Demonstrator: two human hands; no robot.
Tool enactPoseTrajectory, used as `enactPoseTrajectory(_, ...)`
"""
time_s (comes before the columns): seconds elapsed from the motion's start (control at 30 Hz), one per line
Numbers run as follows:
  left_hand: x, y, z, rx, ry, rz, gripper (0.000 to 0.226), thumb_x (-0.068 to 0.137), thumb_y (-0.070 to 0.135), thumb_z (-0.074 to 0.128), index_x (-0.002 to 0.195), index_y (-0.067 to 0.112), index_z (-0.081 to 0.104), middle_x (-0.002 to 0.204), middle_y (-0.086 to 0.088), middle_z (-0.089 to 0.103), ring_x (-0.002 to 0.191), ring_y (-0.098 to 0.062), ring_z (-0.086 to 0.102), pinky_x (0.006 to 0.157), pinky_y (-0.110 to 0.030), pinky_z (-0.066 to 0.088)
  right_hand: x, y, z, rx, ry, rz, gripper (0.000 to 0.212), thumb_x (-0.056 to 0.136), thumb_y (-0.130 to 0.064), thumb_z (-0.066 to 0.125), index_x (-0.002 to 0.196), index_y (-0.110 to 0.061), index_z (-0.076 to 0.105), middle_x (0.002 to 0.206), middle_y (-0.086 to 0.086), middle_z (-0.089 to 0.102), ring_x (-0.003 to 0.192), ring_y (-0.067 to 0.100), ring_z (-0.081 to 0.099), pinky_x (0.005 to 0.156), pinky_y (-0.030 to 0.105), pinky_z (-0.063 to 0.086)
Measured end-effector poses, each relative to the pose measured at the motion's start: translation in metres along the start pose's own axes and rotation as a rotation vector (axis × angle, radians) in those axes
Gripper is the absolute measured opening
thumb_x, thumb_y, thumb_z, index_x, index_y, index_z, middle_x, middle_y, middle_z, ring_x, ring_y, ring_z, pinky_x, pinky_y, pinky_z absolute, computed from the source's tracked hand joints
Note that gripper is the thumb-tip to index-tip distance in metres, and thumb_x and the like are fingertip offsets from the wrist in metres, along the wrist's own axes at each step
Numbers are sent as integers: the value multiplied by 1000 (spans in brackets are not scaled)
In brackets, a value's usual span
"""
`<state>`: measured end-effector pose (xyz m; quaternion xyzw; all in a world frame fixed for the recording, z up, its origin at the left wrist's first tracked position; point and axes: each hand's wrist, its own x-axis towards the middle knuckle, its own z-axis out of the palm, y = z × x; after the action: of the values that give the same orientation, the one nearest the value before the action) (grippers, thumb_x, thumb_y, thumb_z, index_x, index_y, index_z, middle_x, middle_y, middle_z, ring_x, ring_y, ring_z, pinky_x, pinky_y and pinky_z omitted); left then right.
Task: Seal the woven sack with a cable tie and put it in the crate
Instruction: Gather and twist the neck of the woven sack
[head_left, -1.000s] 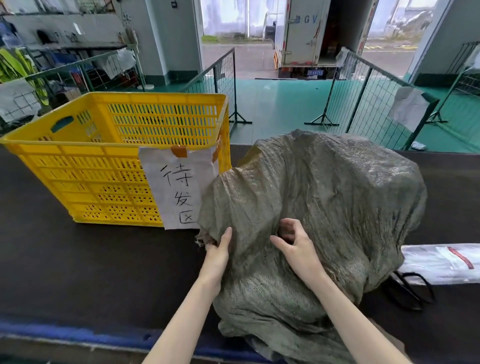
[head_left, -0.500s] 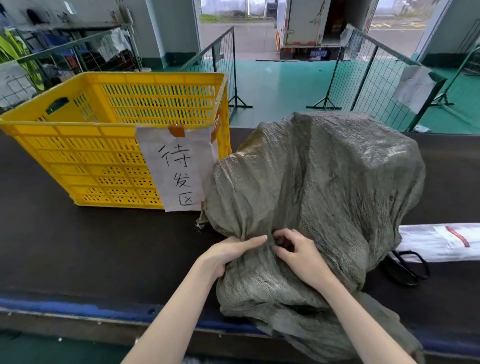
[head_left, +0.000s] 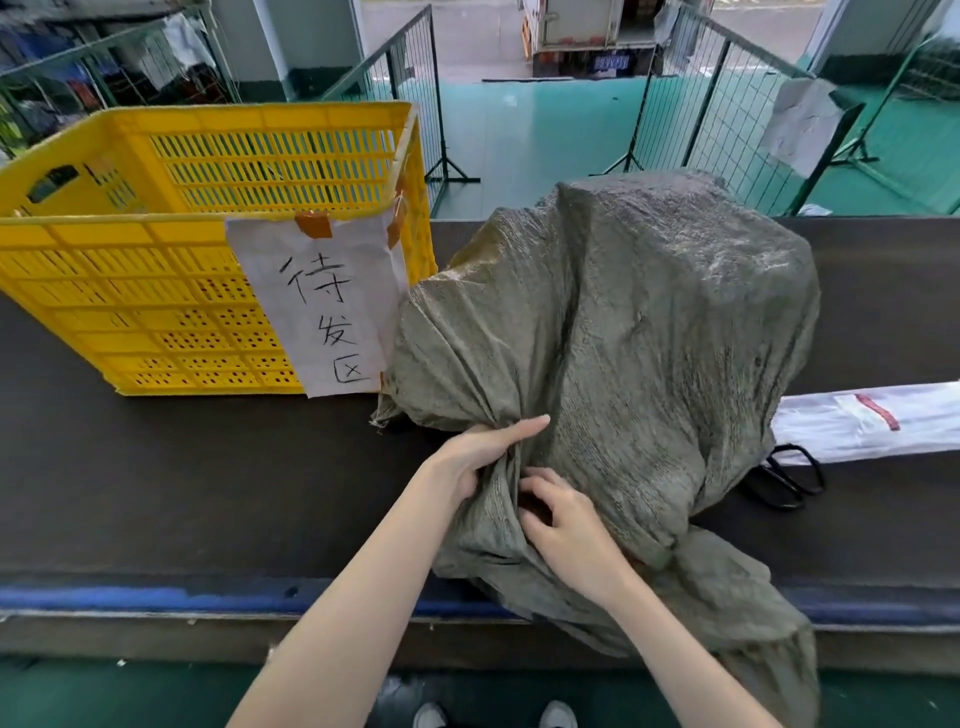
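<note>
A: Yellow plastic first: the crate (head_left: 171, 249) stands at the table's (head_left: 156, 478) far left, slotted walls, open top, nothing visible inside it. A paper sign (head_left: 322, 306) with handwritten characters is taped with orange tape at its near right corner.

B: And just right of the sign?

A: The sack (head_left: 623, 332), grey-green woven stuff, bulging and upright in the middle of the table. Its left side touches the crate's right corner, or very nearly; I cannot tell which. Its loose mouth spills toward the near edge and hangs over the blue strip there.

B: The hands?

A: Both at the sack's near side. The left hand (head_left: 478, 452) is clenched round a bunch of gathered cloth, with one finger stretched out flat across the folds. The right hand (head_left: 566, 519) sits just beside it, to the right and a bit nearer the near edge, fingers curled and pinching into the same gather. The cloth twists into pleats between them.

B: A cable tie?

A: I cannot make one out.

B: Further right?

A: Black loops, perhaps scissors handles (head_left: 795, 475), lie on the table against the sack's right flank. Beyond them a white bag (head_left: 872, 421) with a red mark lies flat and runs off the right edge.
</note>
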<state>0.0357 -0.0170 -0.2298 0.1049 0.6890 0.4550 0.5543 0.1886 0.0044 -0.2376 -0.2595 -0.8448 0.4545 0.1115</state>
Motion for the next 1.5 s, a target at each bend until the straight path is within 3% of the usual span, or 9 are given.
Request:
enactPoseTrajectory(0.27, 7, 7, -1, -63, -44, -142, 22, 88, 25, 65, 91, 4, 63, 85, -12, 69, 80, -23, 63, 85, -37, 52, -12, -4, 3, 73, -32, -32, 31, 93, -9, 50, 121, -15, 61, 123, -16, 54, 114, -8, 46, 94, -2, 27)
enactPoseTrajectory(0.4, 13, 7, -5, -102, -56, -155, 20, 93, 23, 59, 87, 4, 63, 61, -8, 71, 64, -19, 66, 70, -30, 53, -20, -7, -11, 71, 74, -59, 25, 91, -9, 56, 112, -18, 66, 107, -10, 66, 101, -6, 57, 88, 9, 43)
enactPoseTrajectory(0.6, 17, -3, -7, -266, -21, -100, 13, 90, 18, 63, 93, 6, 67, 82, -9, 73, 83, -22, 64, 77, -30, 52, -6, 7, -52, -311, 596, -3, 28, 83, -17, 67, 111, -17, 62, 116, -3, 57, 112, 19, 49, 96, 38, 37)
enactPoseTrajectory(0.73, 20, -9, 2, -363, 212, 106, 30, 85, 9, 68, 113, 0, 63, 104, -8, 69, 84, -17, 65, 69, -23, 50, 10, 30, -67, -365, 320, 297, 70, 81, -59, 59, 138, -26, 36, 142, 3, 39, 130, 27, 32, 103, 51, 25)
enactPoseTrajectory(0.87, 21, -12, 12, -323, 388, 205, 38, 86, 0, 64, 121, -10, 56, 114, -12, 62, 99, -20, 59, 75, -23, 49, 19, 37, -58, -367, 127, 285, 87, 78, -70, 53, 146, -27, 21, 146, 3, 36, 133, 27, 32, 105, 52, 24)
enactPoseTrajectory(1.07, 26, -4, 16, -254, 275, 165, 58, 83, 34, 71, 127, -1, 57, 128, -11, 62, 114, -20, 59, 108, -34, 39, 30, 29, -37, -1, 66, 159, 65, 82, -46, 66, 137, -22, 40, 132, -3, 47, 127, 16, 42, 110, 42, 31)
enactPoseTrajectory(1.17, 18, -2, 17, -214, 56, 52, 73, 86, 63, 50, 132, 6, 53, 130, -9, 59, 121, -24, 56, 102, -34, 42, 24, 28, -17, 81, 107, 35, 46, 84, -13, 66, 129, -14, 53, 121, -3, 52, 116, 10, 50, 106, 33, 39)
enactPoseTrajectory(1.33, 16, 4, 10, -79, -62, 80, 34, 87, 45, 61, 103, 16, 67, 100, 0, 72, 96, -14, 66, 94, -28, 46, 11, 31, 13, 37, 184, -25, 51, 83, 4, 53, 132, -9, 50, 129, 0, 50, 122, 14, 47, 106, 17, 30)
enactPoseTrajectory(1.5, 36, 16, 16, 91, -22, 128, 44, 64, 31, 85, 102, 14, 72, 104, -2, 74, 101, -18, 68, 99, -31, 49, 9, 35, 29, -87, 169, -37, 52, 87, -2, 49, 138, -8, 45, 139, 3, 46, 129, 18, 42, 111, 23, 26)
